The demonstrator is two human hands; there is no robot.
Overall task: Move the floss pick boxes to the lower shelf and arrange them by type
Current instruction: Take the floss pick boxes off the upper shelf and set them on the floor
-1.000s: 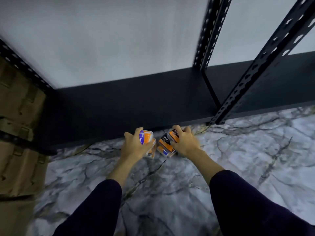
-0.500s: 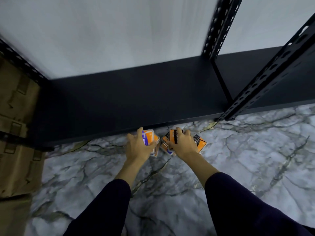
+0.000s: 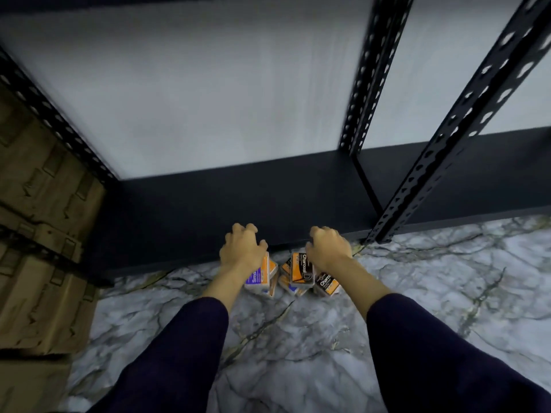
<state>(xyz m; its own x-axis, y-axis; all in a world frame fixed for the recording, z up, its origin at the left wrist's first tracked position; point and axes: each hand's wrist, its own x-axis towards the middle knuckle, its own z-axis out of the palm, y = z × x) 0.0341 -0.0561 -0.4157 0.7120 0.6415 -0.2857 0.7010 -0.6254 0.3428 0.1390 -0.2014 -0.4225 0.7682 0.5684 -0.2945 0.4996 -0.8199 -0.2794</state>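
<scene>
Several small floss pick boxes lie bunched on the marble floor just in front of the black lower shelf [image 3: 268, 198]. My left hand [image 3: 243, 248] is curled over the far end of an orange and purple box [image 3: 258, 277]. Closed over the top of an orange and black charcoal box [image 3: 301, 269] is my right hand [image 3: 328, 248]. A second charcoal box [image 3: 328, 284] leans beside my right wrist, and more boxes [image 3: 290, 286] sit half hidden between the two. The shelf board itself carries nothing.
Perforated black uprights [image 3: 447, 150] rise at the right of the shelf bay, with another [image 3: 362, 93] at the back. Stacked brown cardboard cartons [image 3: 38, 234] stand at the left. A pale wall panel [image 3: 223, 93] closes the back of the rack.
Both hands with their boxes have dropped to the floor and shifted slightly toward the shelf edge. A second charcoal box now shows by my right wrist. The view has tilted upward.
</scene>
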